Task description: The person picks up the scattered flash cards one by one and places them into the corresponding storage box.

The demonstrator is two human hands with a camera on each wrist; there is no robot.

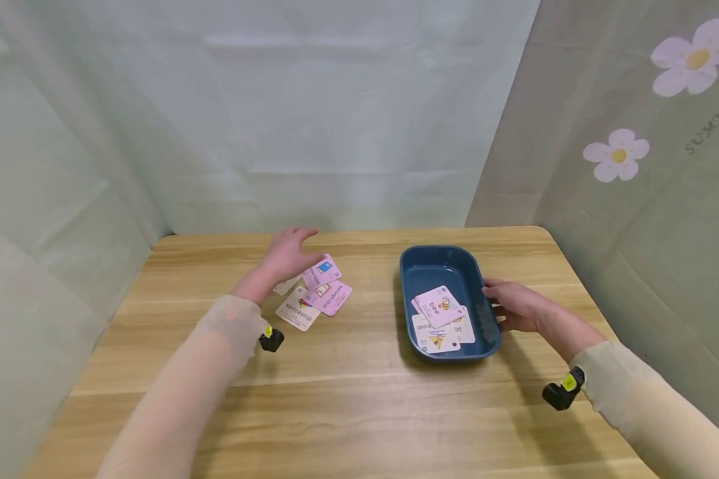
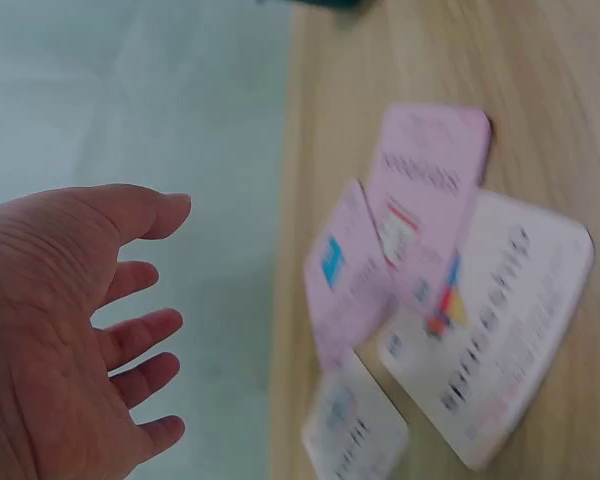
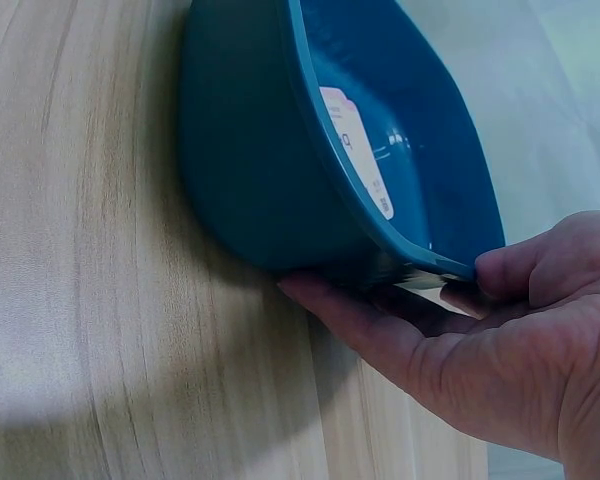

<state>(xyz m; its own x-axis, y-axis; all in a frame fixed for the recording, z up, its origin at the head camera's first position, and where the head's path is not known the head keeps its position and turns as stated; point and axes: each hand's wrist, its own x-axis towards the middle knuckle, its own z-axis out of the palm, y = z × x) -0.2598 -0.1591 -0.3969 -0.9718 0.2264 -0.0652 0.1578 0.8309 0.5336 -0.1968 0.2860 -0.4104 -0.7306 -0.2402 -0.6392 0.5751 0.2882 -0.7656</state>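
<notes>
My left hand (image 1: pixel 287 256) hovers over the cards at the table's far left, thumb apart from the loosely bent fingers, nothing in it. Below it, a pink card with a blue book (image 1: pixel 325 268) overlaps a pink "storybook" card (image 1: pixel 337 299). A white "spaceship" card (image 1: pixel 296 314) lies partly under that one. Another white card (image 2: pixel 355 430) pokes out beside them, partly hidden by the hand in the head view. On the right, my right hand (image 1: pixel 517 306) grips the side of a dark blue plastic bin (image 1: pixel 440 274), thumb at the rim and fingers against the outer wall (image 3: pixel 250 150).
Inside the bin, a pink "bee" card (image 1: pixel 436 305) lies on several white ones, including a "boat" card (image 1: pixel 434 340). Both stand on a wooden table (image 1: pixel 347 399). Pale cloth (image 1: pixel 347 120) hangs behind its far edge, and flower-printed cloth (image 1: pixel 647 233) at the right.
</notes>
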